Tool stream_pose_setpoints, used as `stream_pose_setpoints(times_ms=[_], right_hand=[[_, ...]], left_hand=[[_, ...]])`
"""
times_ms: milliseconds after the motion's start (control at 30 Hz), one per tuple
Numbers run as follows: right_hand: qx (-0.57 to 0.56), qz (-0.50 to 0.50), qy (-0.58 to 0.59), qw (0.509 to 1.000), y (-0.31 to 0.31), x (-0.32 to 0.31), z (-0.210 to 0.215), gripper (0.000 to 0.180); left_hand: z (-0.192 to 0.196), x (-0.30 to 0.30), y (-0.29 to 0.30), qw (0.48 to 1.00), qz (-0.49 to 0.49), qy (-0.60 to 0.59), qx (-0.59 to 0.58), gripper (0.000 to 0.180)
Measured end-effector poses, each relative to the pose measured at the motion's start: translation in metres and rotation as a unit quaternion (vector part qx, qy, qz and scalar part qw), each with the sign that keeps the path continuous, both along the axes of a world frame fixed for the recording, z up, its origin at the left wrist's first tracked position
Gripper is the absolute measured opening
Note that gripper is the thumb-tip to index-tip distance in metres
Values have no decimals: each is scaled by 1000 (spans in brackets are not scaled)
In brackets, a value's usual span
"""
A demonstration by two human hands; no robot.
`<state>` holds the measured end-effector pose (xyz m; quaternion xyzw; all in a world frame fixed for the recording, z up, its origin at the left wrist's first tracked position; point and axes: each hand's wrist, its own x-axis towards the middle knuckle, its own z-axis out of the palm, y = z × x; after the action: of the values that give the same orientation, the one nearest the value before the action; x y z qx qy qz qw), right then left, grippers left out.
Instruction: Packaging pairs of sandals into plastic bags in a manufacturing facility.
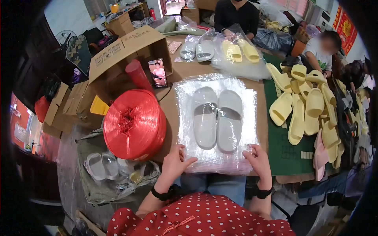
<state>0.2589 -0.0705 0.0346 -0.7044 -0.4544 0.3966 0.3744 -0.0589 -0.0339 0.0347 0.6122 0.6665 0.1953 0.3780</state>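
Observation:
A pair of grey slide slippers (217, 122) lies side by side, toes away from me, in or on a clear plastic bag (185, 122); which of the two I cannot tell. Beneath the pair is a stack of shiny clear bags. At the bag's near left corner, my left hand (176, 162) is closed on the edge, thumb on top. My right hand (258, 160) grips the near right edge the same way, its fingers partly hidden. Both hands are level, on either side of the slipper heels.
A big red twine roll (136, 124) stands left, before an open cardboard box (130, 43) with a propped phone (158, 73). Yellow slippers (313, 106) pile up on the green mat (281, 151) at right. Bagged slippers (236, 52) lie beyond. Two people (236, 17) are across the table.

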Motion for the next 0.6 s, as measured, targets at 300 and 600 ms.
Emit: stream_pose_setpoints(times_ms=[300,600], right_hand=[[7,35,157,987,1,34,-17,18],[103,-35,179,978,18,33,14,7]], left_hand=[[-18,-22,4,960,21,-278,-32,34],[8,-15,17,927,-3,-367,71,8]])
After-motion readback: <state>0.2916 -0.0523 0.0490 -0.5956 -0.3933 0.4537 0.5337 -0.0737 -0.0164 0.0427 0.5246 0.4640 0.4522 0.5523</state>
